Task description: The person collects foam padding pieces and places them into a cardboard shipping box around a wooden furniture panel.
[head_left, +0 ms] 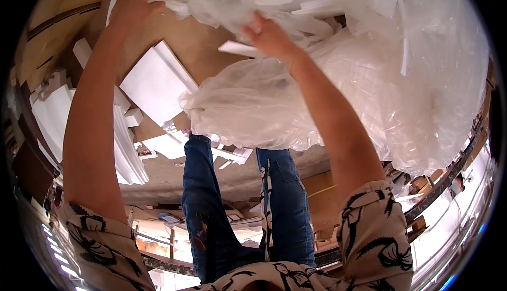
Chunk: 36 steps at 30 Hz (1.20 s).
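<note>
Stretching both arms out in front, I have my left hand [132,10] and my right hand [268,36] well apart. A big heap of clear plastic [428,90] lies in front of me, from the middle over to my right side and up to the top. My right hand is up against it, but it's blurry, so I can't tell if my fingers pinch it. My left hand is at the plastic's far left edge, with my thumb out to the side; I can't tell if it grips anything. Under my right hand, a white strip [237,48] pokes out. Between my arms, a flat white block [157,82] lies tilted on the brown board [203,48]. More white boards [53,108] lie past my left arm. My blue jeans [288,196] show below the plastic.
</note>
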Available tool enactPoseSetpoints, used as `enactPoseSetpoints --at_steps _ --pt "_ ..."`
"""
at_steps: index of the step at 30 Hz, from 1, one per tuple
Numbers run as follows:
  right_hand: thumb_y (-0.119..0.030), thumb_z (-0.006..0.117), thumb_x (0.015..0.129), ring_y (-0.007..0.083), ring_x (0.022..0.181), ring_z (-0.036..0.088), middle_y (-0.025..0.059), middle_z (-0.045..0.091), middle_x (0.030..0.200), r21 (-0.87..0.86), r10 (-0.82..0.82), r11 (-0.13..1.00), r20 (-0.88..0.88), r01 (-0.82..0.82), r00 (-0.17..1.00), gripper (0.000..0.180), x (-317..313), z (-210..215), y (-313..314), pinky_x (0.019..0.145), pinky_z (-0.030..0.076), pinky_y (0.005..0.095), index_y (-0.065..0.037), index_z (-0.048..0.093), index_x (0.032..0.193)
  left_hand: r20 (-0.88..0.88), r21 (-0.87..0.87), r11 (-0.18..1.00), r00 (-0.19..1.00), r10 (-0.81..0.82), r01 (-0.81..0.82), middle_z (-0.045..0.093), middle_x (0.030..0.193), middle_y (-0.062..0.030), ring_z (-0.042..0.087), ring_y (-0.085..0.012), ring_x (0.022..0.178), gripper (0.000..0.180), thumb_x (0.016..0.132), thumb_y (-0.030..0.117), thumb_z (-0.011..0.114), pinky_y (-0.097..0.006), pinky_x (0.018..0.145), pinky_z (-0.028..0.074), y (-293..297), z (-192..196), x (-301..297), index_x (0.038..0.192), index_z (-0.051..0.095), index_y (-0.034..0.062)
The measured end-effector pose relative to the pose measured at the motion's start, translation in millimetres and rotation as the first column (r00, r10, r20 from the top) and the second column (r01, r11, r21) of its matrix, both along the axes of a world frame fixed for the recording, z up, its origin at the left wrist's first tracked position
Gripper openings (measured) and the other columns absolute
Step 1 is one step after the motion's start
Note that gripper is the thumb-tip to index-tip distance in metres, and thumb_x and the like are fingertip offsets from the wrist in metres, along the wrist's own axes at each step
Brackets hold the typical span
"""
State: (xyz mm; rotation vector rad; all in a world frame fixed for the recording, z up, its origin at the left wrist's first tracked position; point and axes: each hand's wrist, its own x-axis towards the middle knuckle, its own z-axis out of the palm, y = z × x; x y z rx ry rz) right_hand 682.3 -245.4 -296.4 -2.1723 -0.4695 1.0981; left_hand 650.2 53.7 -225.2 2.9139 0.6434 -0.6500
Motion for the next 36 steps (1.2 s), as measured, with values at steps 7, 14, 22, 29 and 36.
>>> enactPoseSetpoints --at_steps 7,14,22,29,36 --pt "-0.021 0.053 0.085 0.0296 0.094 0.057 0.0165 0.060 0.100 0.319 0.264 0.892 0.203 -0.319 0.943 0.030 -18 -19 13 0.080 0.045 0.0396 -0.005 0.053 0.111 0.566 -0.457 0.644 0.759 -0.322 0.614 0.059 0.111 -0.0098 0.056 -0.0309 0.099 0.033 0.073 0.003 0.058 -0.039 0.084 0.046 -165 -4 22 0.105 0.060 0.0094" --pt "-0.020 0.066 0.069 0.0299 0.104 0.052 0.0146 0.056 0.110 -0.129 0.290 0.954 0.626 -0.270 0.724 0.054 103 10 -10 0.090 0.043 0.0375 -0.009 0.052 0.120 0.342 -0.323 0.946 0.931 0.126 -0.009 0.033 0.134 -0.0279 0.039 -0.0431 0.119 0.076 0.075 0.009 0.058 -0.044 0.099 0.036 -85 -114 3 0.140 0.019 0.0117" --pt "-0.028 0.072 0.064 0.0315 0.126 0.030 0.0179 0.033 0.135 -0.487 0.567 0.818 0.591 -0.306 0.574 0.089 103 32 8 0.106 0.025 0.0374 -0.001 0.026 0.136 0.602 -0.498 0.849 0.776 0.188 0.180 0.032 0.132 -0.0312 0.034 -0.0455 0.121 0.067 0.074 0.000 0.052 -0.044 0.099 0.034 -96 -65 39 0.135 0.026 0.0021" --pt "-0.034 0.078 0.051 0.0300 0.122 0.032 0.0126 0.036 0.130 -0.685 0.772 0.631 0.509 -0.364 0.381 0.105 85 26 -13 0.105 0.024 0.0471 -0.003 0.025 0.136 0.514 -0.652 0.694 0.851 0.108 0.305 0.043 0.130 -0.0180 0.044 -0.0342 0.115 0.067 0.067 0.004 0.061 -0.040 0.094 0.041 -137 -78 14 0.130 0.040 0.0091" --pt "-0.019 0.072 0.054 0.0325 0.119 0.034 0.0139 0.035 0.129 -0.531 0.673 0.740 0.577 -0.413 0.462 0.097 66 13 -18 0.105 0.024 0.0415 -0.002 0.024 0.136 0.491 -0.717 0.686 0.788 0.371 0.124 0.042 0.128 -0.0179 0.041 -0.0361 0.118 0.065 0.067 0.004 0.064 -0.041 0.098 0.038 -183 -59 -42 0.127 0.040 0.0074"
